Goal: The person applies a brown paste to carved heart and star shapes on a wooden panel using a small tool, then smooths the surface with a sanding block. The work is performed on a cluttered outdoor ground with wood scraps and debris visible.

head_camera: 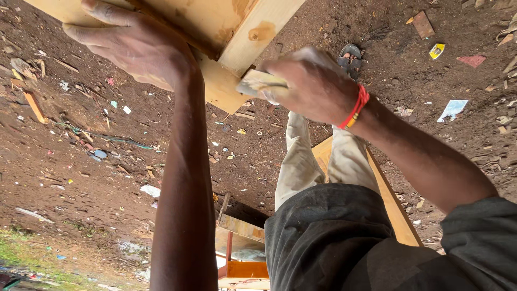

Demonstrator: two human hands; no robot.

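Note:
My left hand (134, 46) lies flat on a pale wooden panel (207, 19) at the top of the head view and presses it down. A lighter wooden rail (261, 29) runs along the panel. My right hand (318, 86), with a red and yellow band on the wrist, grips a folded piece of pale sandpaper (259, 83) and holds it against the lower end of the rail. The hand is slightly blurred. My legs in light trousers (301, 161) stand below the panel.
The ground is dark earth strewn with wood chips, scraps of paper and plastic. A sandal (350, 56) shows beyond my right hand. A long plank (396, 210) lies by my legs. A wooden frame with orange parts (242, 258) stands at the bottom.

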